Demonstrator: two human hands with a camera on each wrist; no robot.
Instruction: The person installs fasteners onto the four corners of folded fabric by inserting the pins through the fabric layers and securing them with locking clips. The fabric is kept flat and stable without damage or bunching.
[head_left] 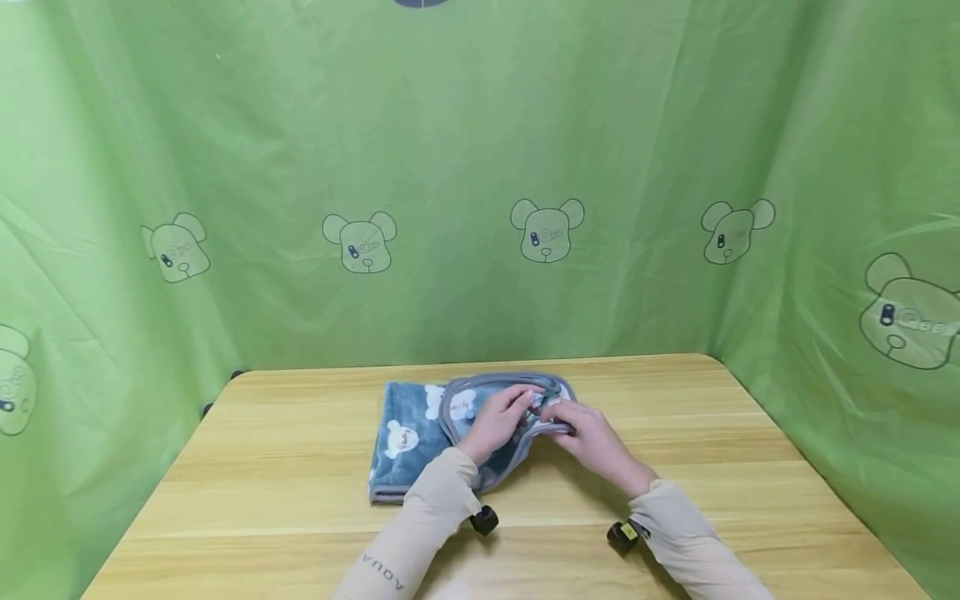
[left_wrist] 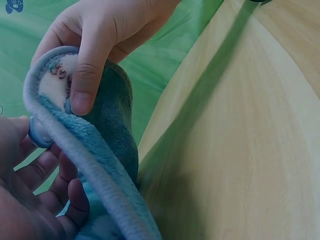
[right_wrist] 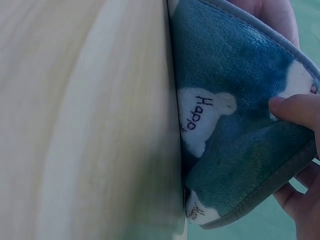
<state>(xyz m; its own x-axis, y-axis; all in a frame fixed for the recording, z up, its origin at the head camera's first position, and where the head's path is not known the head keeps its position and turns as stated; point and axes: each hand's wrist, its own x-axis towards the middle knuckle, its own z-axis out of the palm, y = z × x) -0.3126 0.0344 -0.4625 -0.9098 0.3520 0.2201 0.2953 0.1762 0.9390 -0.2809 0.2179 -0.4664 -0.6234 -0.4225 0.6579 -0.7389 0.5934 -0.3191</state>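
A teal plush blanket (head_left: pixel 420 433) with white bear prints and grey piped edging lies folded, its right part lifted and curled over. My left hand (head_left: pixel 501 425) is at this raised flap. In the left wrist view, the left hand (left_wrist: pixel 35 185) pinches a small rounded bit of the edge at its fingertips, other fingers bent loosely below. Just to the right, my right hand (head_left: pixel 596 437) grips the flap's corner, its thumb (left_wrist: pixel 87 82) pressed on a white print and its fingers behind. From the right wrist view, the blanket (right_wrist: pixel 240 115) stands up off the tabletop, "Happy" lettering showing.
The wooden table (head_left: pixel 262 500) carries the blanket near its far middle. Green curtains (head_left: pixel 450 167) printed with bear heads enclose the back and both sides. Small black wrist cameras (head_left: pixel 485 521) hang under both beige sleeves (head_left: pixel 697 542).
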